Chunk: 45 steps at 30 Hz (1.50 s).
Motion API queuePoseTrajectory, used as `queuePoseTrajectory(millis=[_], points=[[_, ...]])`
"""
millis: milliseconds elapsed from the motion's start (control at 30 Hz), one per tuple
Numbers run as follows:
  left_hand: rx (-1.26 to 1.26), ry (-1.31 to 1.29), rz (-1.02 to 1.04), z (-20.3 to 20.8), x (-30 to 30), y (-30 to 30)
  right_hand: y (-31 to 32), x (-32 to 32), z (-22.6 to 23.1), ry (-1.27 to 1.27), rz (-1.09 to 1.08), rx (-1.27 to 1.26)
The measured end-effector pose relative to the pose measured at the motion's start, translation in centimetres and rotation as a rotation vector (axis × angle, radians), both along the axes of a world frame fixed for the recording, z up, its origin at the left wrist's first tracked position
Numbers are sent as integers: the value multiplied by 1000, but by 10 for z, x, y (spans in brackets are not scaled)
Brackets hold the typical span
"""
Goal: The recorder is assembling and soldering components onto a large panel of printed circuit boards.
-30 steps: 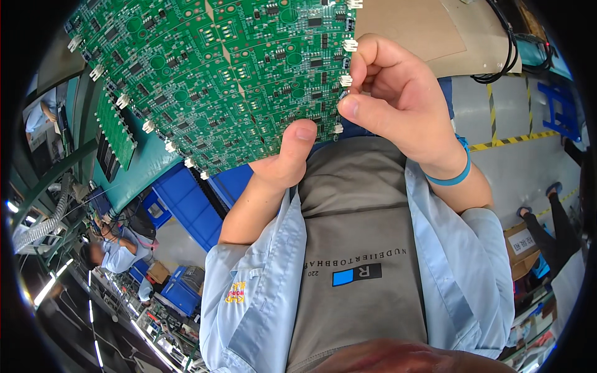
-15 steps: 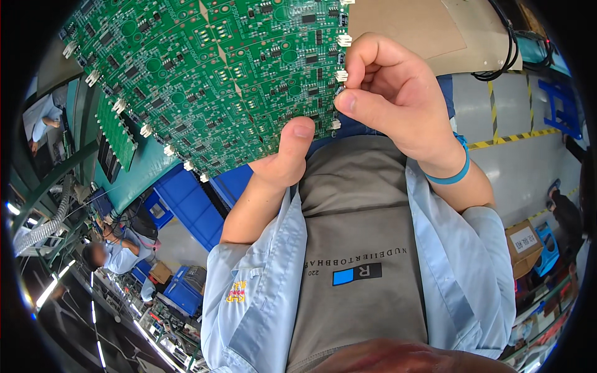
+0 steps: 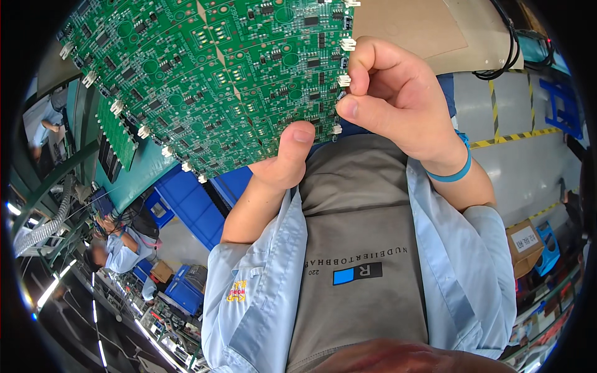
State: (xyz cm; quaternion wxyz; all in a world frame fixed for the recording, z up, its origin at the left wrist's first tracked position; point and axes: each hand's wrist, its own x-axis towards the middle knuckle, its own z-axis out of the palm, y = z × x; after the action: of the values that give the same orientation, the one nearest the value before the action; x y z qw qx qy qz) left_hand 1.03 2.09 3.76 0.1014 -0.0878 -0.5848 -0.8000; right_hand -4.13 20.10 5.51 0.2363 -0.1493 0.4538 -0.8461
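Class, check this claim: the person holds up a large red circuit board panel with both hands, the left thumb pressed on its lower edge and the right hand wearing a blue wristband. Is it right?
Not quite: the large circuit board panel is green, not red, as the head view shows. The rest stands: the left hand has its thumb on the lower edge, and the right hand wears a blue wristband.

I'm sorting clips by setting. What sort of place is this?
Most likely an electronics assembly workshop. The left hand and right hand hold a large green panel of populated circuit boards; blue plastic crates and yellow-black striped floor tape lie around.
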Motion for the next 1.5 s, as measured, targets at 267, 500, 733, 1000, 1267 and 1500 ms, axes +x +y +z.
queuePoseTrajectory(millis=[267,500,733,1000,1267,1500], points=[[46,-61,39,0,-1,2,-7,3,4,-86,-56,-68],[200,-197,-11,0,0,-2,-11,4,7,-33,-80,-8],[170,-140,-66,7,-4,7,-10,2,9,-22,-72,-54],[-34,-18,-9,14,-3,12,-7,6,8,5,-144,51],[-12,57,60,17,-6,17,-8,9,8,20,-203,115],[-69,65,-7,9,-3,5,-12,10,4,83,-264,159]])
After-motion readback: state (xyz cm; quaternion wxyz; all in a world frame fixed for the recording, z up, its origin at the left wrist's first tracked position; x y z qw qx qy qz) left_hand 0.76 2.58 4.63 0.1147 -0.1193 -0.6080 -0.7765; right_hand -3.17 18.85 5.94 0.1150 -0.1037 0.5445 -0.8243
